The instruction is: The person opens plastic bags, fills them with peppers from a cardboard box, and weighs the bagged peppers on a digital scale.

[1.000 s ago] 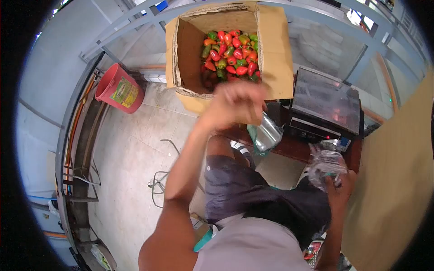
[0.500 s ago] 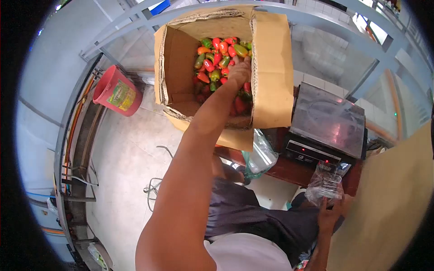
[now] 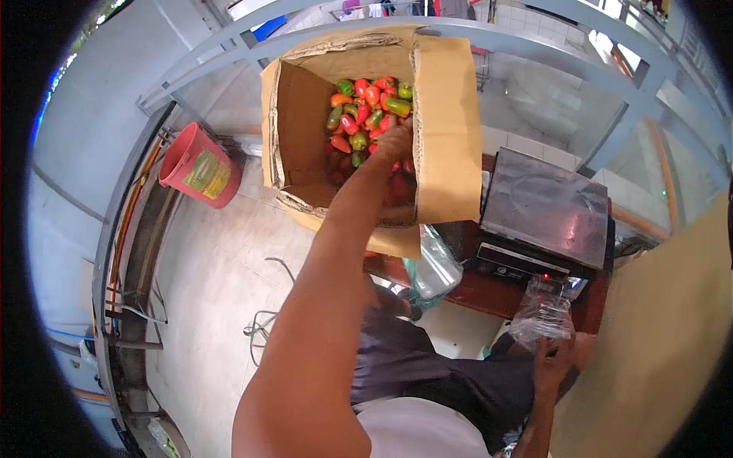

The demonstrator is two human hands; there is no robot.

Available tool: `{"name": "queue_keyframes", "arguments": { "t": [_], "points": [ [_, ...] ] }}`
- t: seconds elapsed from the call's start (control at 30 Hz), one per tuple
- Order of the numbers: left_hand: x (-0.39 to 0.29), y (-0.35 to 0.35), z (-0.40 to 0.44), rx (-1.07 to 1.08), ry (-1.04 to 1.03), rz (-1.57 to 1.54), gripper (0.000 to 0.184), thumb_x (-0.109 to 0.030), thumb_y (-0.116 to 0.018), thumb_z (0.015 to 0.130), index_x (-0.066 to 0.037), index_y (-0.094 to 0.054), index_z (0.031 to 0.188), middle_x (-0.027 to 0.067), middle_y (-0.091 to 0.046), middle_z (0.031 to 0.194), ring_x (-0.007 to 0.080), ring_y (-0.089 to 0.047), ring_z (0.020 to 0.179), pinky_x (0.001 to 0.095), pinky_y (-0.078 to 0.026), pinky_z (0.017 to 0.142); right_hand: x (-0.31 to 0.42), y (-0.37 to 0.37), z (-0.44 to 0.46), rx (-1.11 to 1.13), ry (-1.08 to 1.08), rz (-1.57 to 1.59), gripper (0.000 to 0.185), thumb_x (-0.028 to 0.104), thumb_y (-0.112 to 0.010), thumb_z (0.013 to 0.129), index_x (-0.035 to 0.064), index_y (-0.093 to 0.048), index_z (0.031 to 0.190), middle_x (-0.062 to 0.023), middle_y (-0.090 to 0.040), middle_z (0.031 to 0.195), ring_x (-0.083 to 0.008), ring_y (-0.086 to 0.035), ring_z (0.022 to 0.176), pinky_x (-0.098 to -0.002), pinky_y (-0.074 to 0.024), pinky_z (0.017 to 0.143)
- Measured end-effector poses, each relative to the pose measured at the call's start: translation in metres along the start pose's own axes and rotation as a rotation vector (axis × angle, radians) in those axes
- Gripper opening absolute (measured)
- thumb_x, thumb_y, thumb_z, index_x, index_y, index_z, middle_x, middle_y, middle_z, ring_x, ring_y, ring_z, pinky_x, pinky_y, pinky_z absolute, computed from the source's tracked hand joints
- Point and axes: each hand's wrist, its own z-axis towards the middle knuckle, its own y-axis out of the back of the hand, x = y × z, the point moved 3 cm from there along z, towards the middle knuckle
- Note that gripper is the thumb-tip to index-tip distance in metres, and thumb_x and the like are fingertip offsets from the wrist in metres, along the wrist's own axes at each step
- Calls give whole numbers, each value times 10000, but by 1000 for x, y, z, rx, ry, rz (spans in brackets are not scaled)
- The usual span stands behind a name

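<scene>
Because the cardboard box point(image 3: 449, 130) has its mouth uncovered, the left hand point(image 3: 395, 140) can reach the peppers point(image 3: 349, 125) inside; whether its grip is spread or pressed together, I cannot tell. The right hand point(image 3: 554, 360) pinches a plastic bag point(image 3: 540, 320) near the black machine point(image 3: 546, 206), perhaps for steadiness.

Glossy red, orange and green peppers point(image 3: 363, 114) lie heaped inside the open cardboard box point(image 3: 271, 145), up to its right wall; a clear, crinkled plastic bag point(image 3: 540, 314) is at the front edge of the tabletop point(image 3: 489, 288), near its right corner
</scene>
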Motion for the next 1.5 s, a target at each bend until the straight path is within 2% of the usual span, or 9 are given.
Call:
{"name": "queue_keyframes", "arguments": {
  "t": [0.23,0.37,0.43,0.57,0.83,0.93,1.23,1.37,1.5],
  "points": [
    [103,-65,41,-76,-156,-8,747,-122,-828,522,-140,-640,1245,80,-590,1365,394,-323,1411,506,-455,1022,21,5,3,-40,-6,64,378,85,-668,912,-43,-562,1252,-211,-537,1401,-356,-601,1102,-388,-475,867],
    [26,66,-79,64,189,-502,503,-210,-792,625,-133,-652,1102,101,-651,1149,354,-613,1087,471,-550,862,37,12,10,24,85,22,491,77,-619,915,-35,-488,1375,-201,-489,1464,-382,-487,1336,-403,-406,1090],
    [61,68,-83,44,240,-1197,434,-256,-766,691,-136,-629,1085,114,-639,1074,327,-662,958,458,-585,780,33,10,8,89,53,42,545,58,-637,879,-36,-469,1389,-205,-465,1482,-383,-454,1369,-408,-383,1114],
    [41,128,-143,53,233,-1689,493,-238,-709,758,-118,-534,1203,113,-609,1072,279,-661,895,463,-600,696,16,-6,0,179,-57,32,581,36,-682,807,-44,-503,1353,-222,-437,1495,-407,-455,1349,-427,-368,1117],
    [-76,116,-305,585,-516,-2262,891,-352,-716,672,-259,-401,1500,206,-434,1399,475,-498,1154,491,-585,728,75,-44,1,260,-5,96,636,-2,-666,694,-12,-526,1314,-239,-363,1541,-415,-382,1412,-430,-330,1165],
    [-132,72,-343,811,-501,-2348,980,-274,-820,623,-288,-383,1501,194,-268,1555,452,-566,1135,426,-572,678,108,-45,16,290,46,163,651,30,-705,687,-4,-525,1311,-243,-379,1528,-400,-401,1402,-413,-349,1152],
    [-159,-63,-437,1367,108,-1776,1063,-174,-822,646,-65,-253,1538,176,-440,1440,333,-557,1230,436,-549,890,133,-1,-49,836,-109,351,904,125,-815,635,-39,-397,1420,-280,-460,1432,-413,-479,1321,-420,-418,1093],
    [-163,-67,-447,1392,308,-1795,986,-223,-774,766,-82,-228,1574,156,-419,1483,286,-505,1314,424,-457,1060,131,-5,-73,718,-104,293,934,80,-803,656,-19,-364,1474,-230,-386,1532,-386,-436,1381,-402,-393,1129],
    [-167,-64,-448,1200,325,-1736,954,-345,-733,848,-112,-189,1596,156,-364,1542,296,-502,1327,384,-527,967,137,1,-68,654,-49,254,805,37,-782,674,-24,-450,1406,-208,-337,1568,-402,-455,1355,-414,-422,1106]
  ]
}}
